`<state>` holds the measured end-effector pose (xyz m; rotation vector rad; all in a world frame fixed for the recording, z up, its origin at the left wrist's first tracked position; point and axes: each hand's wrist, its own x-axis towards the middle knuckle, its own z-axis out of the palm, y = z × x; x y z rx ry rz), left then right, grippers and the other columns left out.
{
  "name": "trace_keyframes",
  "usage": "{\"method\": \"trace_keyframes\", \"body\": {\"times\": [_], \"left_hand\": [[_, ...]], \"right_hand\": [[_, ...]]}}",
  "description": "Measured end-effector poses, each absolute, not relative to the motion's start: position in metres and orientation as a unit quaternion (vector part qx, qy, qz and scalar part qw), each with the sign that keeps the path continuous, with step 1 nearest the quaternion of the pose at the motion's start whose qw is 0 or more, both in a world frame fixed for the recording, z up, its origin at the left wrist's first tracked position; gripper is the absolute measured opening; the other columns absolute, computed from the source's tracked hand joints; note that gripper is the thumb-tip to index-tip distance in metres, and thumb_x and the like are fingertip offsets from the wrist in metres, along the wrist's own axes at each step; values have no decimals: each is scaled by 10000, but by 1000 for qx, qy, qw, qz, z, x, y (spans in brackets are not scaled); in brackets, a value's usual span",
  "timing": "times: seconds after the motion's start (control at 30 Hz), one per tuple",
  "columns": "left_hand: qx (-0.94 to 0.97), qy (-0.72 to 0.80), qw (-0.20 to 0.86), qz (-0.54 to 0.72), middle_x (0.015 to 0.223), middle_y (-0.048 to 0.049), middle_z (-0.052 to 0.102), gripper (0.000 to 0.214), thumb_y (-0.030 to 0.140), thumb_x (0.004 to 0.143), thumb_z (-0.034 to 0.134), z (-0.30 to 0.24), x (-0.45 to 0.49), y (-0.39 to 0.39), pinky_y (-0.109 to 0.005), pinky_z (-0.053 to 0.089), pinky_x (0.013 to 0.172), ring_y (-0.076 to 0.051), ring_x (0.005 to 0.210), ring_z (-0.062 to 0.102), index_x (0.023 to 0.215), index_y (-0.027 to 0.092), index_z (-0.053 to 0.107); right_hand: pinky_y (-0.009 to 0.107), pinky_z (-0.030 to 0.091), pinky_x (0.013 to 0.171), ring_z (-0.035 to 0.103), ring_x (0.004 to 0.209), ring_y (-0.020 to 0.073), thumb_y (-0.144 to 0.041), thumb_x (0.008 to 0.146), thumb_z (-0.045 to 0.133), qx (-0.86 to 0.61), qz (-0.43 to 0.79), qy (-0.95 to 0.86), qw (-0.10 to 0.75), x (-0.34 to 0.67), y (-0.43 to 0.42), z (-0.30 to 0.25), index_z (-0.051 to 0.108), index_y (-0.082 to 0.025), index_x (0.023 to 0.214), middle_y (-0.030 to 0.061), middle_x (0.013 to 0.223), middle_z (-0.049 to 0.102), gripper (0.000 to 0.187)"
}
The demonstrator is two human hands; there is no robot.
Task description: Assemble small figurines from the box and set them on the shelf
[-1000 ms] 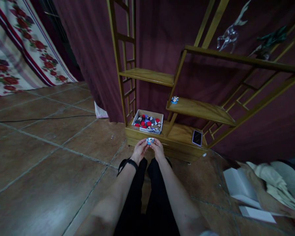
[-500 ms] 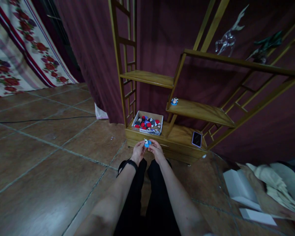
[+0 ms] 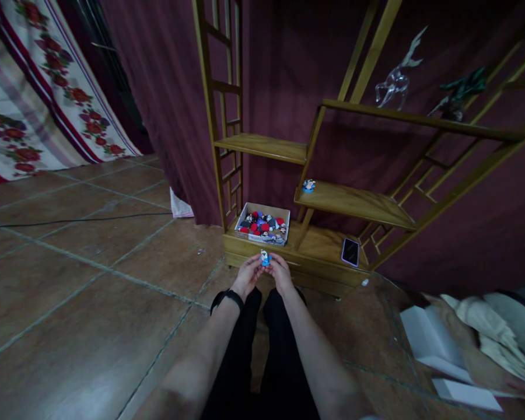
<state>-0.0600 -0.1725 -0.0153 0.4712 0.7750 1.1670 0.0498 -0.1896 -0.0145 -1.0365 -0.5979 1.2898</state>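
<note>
Between my two hands, in front of the cabinet's drawer, is a small figurine [image 3: 265, 258] with a blue base and a pale body. My left hand [image 3: 248, 274] pinches it from the left, and my right hand [image 3: 280, 270] grips its other side. Just beyond my hands a shallow open box [image 3: 268, 238] stands on the low wooden cabinet, filled with several small figures in red, grey and purple. A similar blue-based figurine [image 3: 308, 185] stands upright at the left end of the middle shelf [image 3: 354, 203].
A phone or tablet [image 3: 350, 252] lies on the cabinet's right part. On the upper shelf [image 3: 420, 119] stand a clear horse-like ornament [image 3: 394, 84] and a dark green one [image 3: 461, 90]. White boxes [image 3: 433, 338] lie at right. A black cable [image 3: 83, 219] crosses the tiled floor.
The figurine has turned from tilted to more upright between my fingers, showing more of its pale body. The view has shifted slightly.
</note>
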Motion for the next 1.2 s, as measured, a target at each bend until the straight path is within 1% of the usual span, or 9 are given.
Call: {"method": "trace_keyframes", "body": {"times": [0.1,0.3,0.43,0.53,0.63,0.73,0.9,1.03,1.2], "left_hand": [[208,359,737,534,730,-44,677,209,48,665,677,-14,-58,-174,-190,488,581,-96,603,617,850,133,629],[189,354,744,534,616,-23,634,100,85,695,664,-15,-56,-178,-204,502,586,-88,545,593,751,133,596],[202,355,755,513,627,-26,640,123,76,692,659,-12,-56,-181,-193,496,566,-83,532,585,798,126,622],[218,355,764,494,626,-28,644,153,41,672,656,-10,-55,-182,-187,496,574,-74,523,575,808,112,645],[212,354,750,517,648,-26,654,149,27,656,663,-9,-55,-181,-183,497,606,-68,546,581,777,112,647],[196,358,731,547,680,-25,666,154,29,655,665,-10,-53,-179,-187,499,630,-69,569,592,776,122,639],[199,357,729,549,701,-34,668,202,21,649,671,-16,-51,-179,-222,515,664,-98,618,622,812,129,619],[200,352,739,538,720,-41,668,190,74,671,686,-19,-53,-178,-264,526,687,-112,637,632,832,135,607],[197,364,738,533,702,-44,660,128,127,709,674,-18,-56,-175,-223,514,610,-95,584,610,818,133,606]], "right_hand": [[223,451,554,565,562,101,-300,597,667,-472,541,-258,646,51,-186,-18,642,-204,856,-18,702,663,278],[205,406,478,530,497,98,-318,577,670,-475,539,-229,656,54,-182,-23,627,-184,755,-19,609,644,227],[204,396,458,520,485,100,-317,571,670,-481,534,-232,655,57,-183,-22,627,-179,743,-14,604,646,225],[217,429,492,554,527,109,-338,599,662,-471,543,-239,653,60,-186,-20,633,-183,767,2,671,667,230],[252,479,576,607,616,130,-347,620,662,-445,564,-242,652,62,-190,-18,627,-197,816,14,745,680,250],[265,491,625,621,649,136,-317,593,695,-451,573,-266,630,62,-194,-17,620,-202,849,4,734,673,291],[222,457,547,572,555,98,-310,586,685,-482,544,-295,620,59,-192,-22,611,-209,866,-29,702,653,306],[198,412,488,508,478,75,-278,589,644,-502,532,-277,623,61,-186,-25,615,-185,831,-43,617,623,261],[189,369,438,459,425,62,-288,569,656,-497,549,-277,612,60,-182,-26,626,-171,792,-50,564,606,254]]}}
